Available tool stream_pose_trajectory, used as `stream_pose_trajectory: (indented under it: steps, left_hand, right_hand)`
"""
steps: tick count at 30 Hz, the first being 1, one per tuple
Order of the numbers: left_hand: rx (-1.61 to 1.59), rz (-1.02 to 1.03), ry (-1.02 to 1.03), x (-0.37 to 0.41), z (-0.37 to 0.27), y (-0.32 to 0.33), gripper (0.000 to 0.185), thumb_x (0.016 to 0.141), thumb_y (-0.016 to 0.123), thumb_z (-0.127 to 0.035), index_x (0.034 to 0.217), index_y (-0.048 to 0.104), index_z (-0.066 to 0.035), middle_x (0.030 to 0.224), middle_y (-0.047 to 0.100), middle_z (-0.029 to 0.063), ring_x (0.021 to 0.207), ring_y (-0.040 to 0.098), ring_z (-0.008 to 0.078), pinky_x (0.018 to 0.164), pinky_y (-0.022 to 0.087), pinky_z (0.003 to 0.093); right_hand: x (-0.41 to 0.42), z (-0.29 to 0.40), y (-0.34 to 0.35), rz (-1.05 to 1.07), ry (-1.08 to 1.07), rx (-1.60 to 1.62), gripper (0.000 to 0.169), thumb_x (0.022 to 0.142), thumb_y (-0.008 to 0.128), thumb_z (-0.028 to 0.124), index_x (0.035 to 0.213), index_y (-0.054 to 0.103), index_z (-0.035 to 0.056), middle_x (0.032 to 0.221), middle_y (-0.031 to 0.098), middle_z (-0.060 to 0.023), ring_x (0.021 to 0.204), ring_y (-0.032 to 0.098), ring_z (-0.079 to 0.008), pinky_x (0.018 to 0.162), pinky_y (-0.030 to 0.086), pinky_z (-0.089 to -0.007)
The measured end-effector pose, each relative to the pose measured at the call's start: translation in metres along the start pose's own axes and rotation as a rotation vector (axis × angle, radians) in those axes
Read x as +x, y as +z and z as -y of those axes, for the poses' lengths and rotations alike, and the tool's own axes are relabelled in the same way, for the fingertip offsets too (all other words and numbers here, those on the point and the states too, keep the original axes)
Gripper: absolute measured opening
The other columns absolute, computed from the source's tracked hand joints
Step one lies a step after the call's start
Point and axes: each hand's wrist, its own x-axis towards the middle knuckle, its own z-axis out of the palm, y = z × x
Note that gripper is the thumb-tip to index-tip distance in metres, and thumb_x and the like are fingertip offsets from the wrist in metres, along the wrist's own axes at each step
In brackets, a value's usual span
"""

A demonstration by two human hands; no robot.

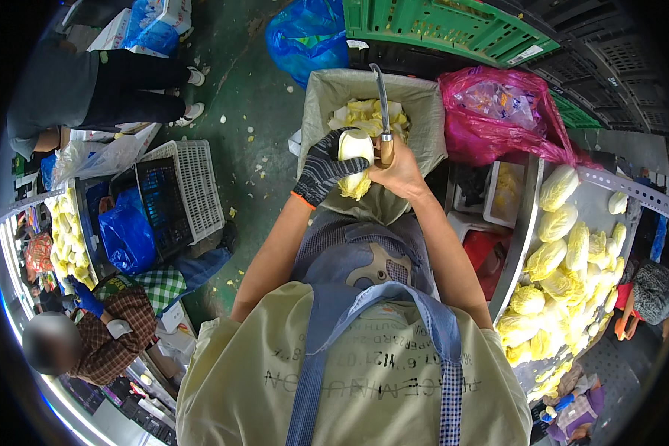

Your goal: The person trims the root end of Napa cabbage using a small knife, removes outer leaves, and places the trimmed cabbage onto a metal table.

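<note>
My left hand [326, 170], in a dark striped knit glove with an orange cuff, grips a small napa cabbage [357, 153], its pale base turned up and away from me, its yellow leaf tips toward me. My bare right hand [398, 173] is closed around the wooden handle of a knife [384, 106] with a curved blade that points away from me. The fingertips of the right hand are close beside the cabbage; whether they touch it is hard to tell. Below both hands is a bin lined with a woven sack [423, 106], with cut cabbage leaves [368, 116] inside.
At my right, a metal table [515, 267] bears a heap of napa cabbages [574, 279]. A pink plastic bag [463, 128] and a blue bag [306, 44] flank the bin; a green crate [423, 25] stands beyond. White crate [200, 189] at left. Other people are at both sides.
</note>
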Motion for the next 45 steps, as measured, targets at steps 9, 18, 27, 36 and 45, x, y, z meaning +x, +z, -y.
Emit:
stream_pose_trajectory:
  steps: [9, 18, 27, 36, 45]
  left_hand:
    - [0.015, 0.076, -0.083, -0.002, -0.001, -0.004, 0.052, 0.068, 0.075, -0.015, 0.113, 0.052, -0.002, 0.103, 0.058, 0.0049, 0.092, 0.054, 0.0132, 0.081, 0.045, 0.0273]
    - [-0.17, -0.168, 0.037, 0.006, 0.029, 0.012, 0.048, 0.07, 0.072, -0.013, 0.111, 0.049, -0.001, 0.1, 0.058, 0.0054, 0.089, 0.054, 0.0149, 0.079, 0.044, 0.0265]
    - [0.05, -0.449, 0.008, 0.001, 0.027, 0.022, 0.031, 0.073, 0.068, -0.005, 0.102, 0.057, 0.0, 0.092, 0.062, 0.0054, 0.08, 0.057, 0.0122, 0.073, 0.046, 0.0253]
    - [-0.669, -0.524, 0.003, 0.01, 0.019, -0.024, 0.028, 0.081, 0.06, -0.01, 0.106, 0.053, -0.001, 0.098, 0.059, 0.0084, 0.086, 0.058, 0.0191, 0.077, 0.049, 0.0324]
    - [-0.821, -0.117, -0.22, 0.005, 0.021, -0.011, 0.029, 0.086, 0.052, -0.016, 0.11, 0.05, 0.0, 0.1, 0.058, 0.0099, 0.091, 0.058, 0.02, 0.08, 0.048, 0.0316]
  right_hand:
    - [-0.002, -0.004, -0.005, -0.066, 0.013, -0.02, 0.041, 0.061, 0.06, -0.004, 0.099, 0.046, -0.0011, 0.084, 0.053, -0.0031, 0.078, 0.051, -0.0107, 0.072, 0.043, -0.0245]
    - [0.003, 0.015, 0.003, -0.173, 0.169, -0.162, 0.038, 0.06, 0.063, -0.001, 0.095, 0.048, -0.0001, 0.085, 0.057, -0.0084, 0.08, 0.056, -0.0179, 0.074, 0.044, -0.0287]
    - [0.005, 0.001, 0.003, -0.346, 0.127, -0.282, 0.034, 0.062, 0.062, 0.004, 0.091, 0.045, -0.0024, 0.082, 0.059, -0.0222, 0.08, 0.06, -0.0351, 0.072, 0.046, -0.0381]
    - [0.012, -0.031, -0.028, -0.478, 0.185, -0.274, 0.039, 0.063, 0.069, 0.013, 0.09, 0.046, -0.0042, 0.082, 0.059, -0.0228, 0.079, 0.06, -0.0355, 0.072, 0.046, -0.0373]
    - [0.0, 0.003, -0.004, 0.034, 0.143, 0.262, 0.052, 0.074, 0.071, 0.028, 0.107, 0.049, -0.0051, 0.102, 0.057, -0.0128, 0.091, 0.056, -0.0177, 0.082, 0.045, -0.029]
